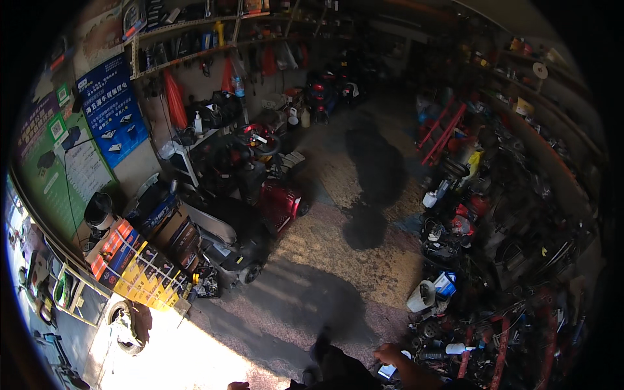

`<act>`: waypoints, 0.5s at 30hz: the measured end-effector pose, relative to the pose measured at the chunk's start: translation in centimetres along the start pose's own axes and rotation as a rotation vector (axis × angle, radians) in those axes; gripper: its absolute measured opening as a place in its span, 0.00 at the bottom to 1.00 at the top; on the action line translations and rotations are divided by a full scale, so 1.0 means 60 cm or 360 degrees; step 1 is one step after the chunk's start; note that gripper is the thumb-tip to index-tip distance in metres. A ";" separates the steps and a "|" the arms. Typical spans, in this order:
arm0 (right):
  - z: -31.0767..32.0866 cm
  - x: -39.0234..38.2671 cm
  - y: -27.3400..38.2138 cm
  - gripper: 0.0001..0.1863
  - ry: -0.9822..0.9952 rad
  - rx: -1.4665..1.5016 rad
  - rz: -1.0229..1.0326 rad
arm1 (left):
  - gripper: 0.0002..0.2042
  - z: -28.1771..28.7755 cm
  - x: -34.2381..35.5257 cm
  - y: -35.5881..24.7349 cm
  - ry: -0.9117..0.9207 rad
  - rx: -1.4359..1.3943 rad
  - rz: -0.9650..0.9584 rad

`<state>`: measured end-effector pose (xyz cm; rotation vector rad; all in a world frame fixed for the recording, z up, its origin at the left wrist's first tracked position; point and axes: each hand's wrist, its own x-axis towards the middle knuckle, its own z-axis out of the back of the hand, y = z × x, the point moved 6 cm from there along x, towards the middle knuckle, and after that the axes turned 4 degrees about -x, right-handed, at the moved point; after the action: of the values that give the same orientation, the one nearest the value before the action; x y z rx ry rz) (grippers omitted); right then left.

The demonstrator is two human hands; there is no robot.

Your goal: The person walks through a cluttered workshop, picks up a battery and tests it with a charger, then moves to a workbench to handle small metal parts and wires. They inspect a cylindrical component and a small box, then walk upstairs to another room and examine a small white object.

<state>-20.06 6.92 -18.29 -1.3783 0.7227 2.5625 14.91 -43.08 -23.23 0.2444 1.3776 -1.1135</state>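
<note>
At the lower edge, right of my dark-clothed legs, my right hand (389,354) is held over the floor, its fingers loosely curled with nothing visible in them. Just below it in the picture shows a small white and blue item (388,370), partly covered by my forearm; whether the hand touches it is unclear. Only a sliver of my left hand (238,386) enters at the bottom, beside the sunlit floor patch, and its fingers are mostly cut off. One dark shoe (322,344) points forward on the stained floor (377,279).
A red and black mobility scooter (279,205) stands left of the walkway, near stacked cartons (140,266) and a tire (127,328). Along the right lie piled parts, a whitish bucket (421,296) and a white bottle (459,349). A red ladder (444,133) leans farther back.
</note>
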 end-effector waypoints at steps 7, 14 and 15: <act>0.010 0.101 0.175 0.13 0.0233 0.0119 0.0141 | 0.12 -0.037 -0.028 -0.055 -0.0069 -0.0068 0.0080; 0.123 0.182 0.354 0.11 0.0236 0.0188 0.0388 | 0.12 -0.082 -0.039 -0.291 -0.0205 -0.0154 -0.0131; 0.148 0.195 0.380 0.11 0.0233 0.0215 0.0351 | 0.12 -0.097 -0.036 -0.320 -0.0213 -0.0152 -0.0189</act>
<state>-41.17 -9.93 -15.88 -1.5316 1.1088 2.5328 -2.57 -47.59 -14.26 0.0186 1.3347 -1.1374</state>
